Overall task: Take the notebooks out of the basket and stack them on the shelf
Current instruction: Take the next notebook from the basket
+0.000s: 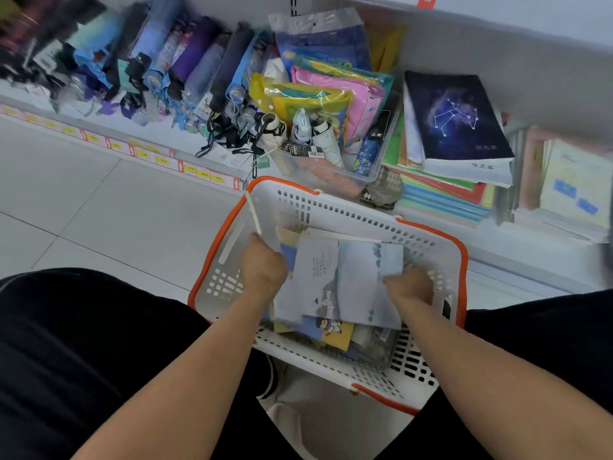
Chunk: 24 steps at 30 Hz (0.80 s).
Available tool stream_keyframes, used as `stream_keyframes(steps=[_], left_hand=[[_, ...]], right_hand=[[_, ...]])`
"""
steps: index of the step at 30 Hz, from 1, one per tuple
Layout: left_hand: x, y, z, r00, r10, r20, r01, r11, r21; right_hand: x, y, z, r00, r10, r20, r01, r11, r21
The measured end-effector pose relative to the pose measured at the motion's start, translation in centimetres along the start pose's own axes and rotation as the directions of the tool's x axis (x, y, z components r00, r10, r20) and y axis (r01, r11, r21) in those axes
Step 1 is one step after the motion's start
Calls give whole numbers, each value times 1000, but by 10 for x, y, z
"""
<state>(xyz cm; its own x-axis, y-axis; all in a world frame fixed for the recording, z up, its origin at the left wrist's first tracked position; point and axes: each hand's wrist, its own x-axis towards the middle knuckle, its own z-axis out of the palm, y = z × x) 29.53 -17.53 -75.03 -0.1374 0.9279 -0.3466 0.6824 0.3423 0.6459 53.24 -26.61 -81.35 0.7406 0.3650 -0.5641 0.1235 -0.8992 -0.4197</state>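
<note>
Gripping the pale notebooks (345, 283) in the basket (331, 207), left hand (263, 270) and right hand (409, 287) (both clamped). I should lift level, keeping edges squared for the shelf (537, 250).

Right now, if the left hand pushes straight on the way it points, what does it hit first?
Probably the white handle lying over the basket, just ahead of the left hand; then the basket's far wall. Depth is unclear.

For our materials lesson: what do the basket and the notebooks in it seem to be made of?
Basket: apparently moulded plastic, white with an orange rim, walls pierced by regular slots. Notebooks: probably paper with printed card covers, thin, flat and matte.
</note>
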Motion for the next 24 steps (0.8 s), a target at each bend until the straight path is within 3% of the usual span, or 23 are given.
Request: stream_keyframes(steps=[3, 5, 9, 13, 15, 17, 20, 22, 24], left_hand=[[-6, 18, -5, 990, 105, 98, -133, 926, 354], [-12, 18, -4, 978, 82, 190, -156, 896, 417], [-18, -8, 6, 945, -1, 327, -92, 959, 270], [-22, -23, 16, 940, -51, 336, 18, 995, 100], [-20, -26, 19, 927, -84, 365, 62, 996, 71], [-17, -27, 20, 896, -117, 428, 99, 993, 65], [-15, -29, 24, 859, -127, 496, 102, 992, 78], [-18, -33, 27, 857, -119, 502, 86, 992, 89], [-20, -35, 32, 859, -115, 498, 62, 991, 121]], right_hand=[[2, -11, -2, 992, 47, 118, -73, 973, 221], [2, -12, 2, 962, 51, 268, -129, 951, 283], [-1, 0, 11, 917, 21, 399, -97, 981, 171], [-10, 3, 18, 942, 14, 335, -33, 998, 50], [-16, -1, 22, 909, 19, 415, -69, 992, 106], [-23, -4, 28, 850, 60, 524, -206, 952, 226], [-25, -3, 34, 810, 89, 580, -316, 899, 304], [-28, -7, 33, 816, 53, 576, -299, 891, 341], [-26, -13, 32, 848, -59, 527, -135, 937, 323]])
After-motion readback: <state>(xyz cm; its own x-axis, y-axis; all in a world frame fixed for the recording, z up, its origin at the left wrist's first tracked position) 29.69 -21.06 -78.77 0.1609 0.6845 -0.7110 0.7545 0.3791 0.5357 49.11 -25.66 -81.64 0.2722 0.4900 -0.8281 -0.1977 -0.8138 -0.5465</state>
